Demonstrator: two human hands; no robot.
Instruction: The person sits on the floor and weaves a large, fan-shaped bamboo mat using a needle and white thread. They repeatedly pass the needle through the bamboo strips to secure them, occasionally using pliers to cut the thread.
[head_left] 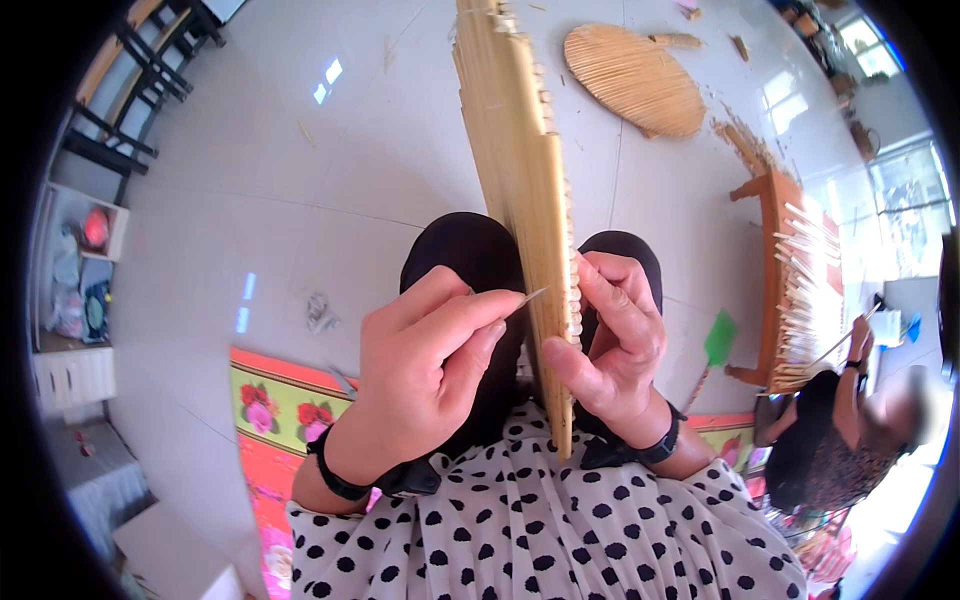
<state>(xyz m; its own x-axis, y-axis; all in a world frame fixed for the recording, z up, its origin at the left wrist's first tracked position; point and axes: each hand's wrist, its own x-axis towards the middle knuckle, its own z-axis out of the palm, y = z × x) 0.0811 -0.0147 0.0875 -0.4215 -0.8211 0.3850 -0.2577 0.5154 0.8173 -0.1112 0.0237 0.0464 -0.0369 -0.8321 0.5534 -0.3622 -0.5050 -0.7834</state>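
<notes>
A panel of pale yellow plant stalks [543,200], laid side by side, stands on edge between my knees, its far end running out of view at the top. Cut stalk ends line its right edge. My left hand [415,365] pinches a thin, needle-like metal point [536,296] between thumb and fingers, its tip at the panel's left face. On the other side, my right hand [620,335] grips the panel's right edge, thumb toward me and fingers farther up. Any thread is too fine to make out.
An oval stalk mat [635,80] lies on the tiled floor. At right, a wooden table [770,270] bears many loose stalks, and another person [835,440] holds a stick beside it. A green fly swatter [720,337] and a flowered mat [262,400] lie close by.
</notes>
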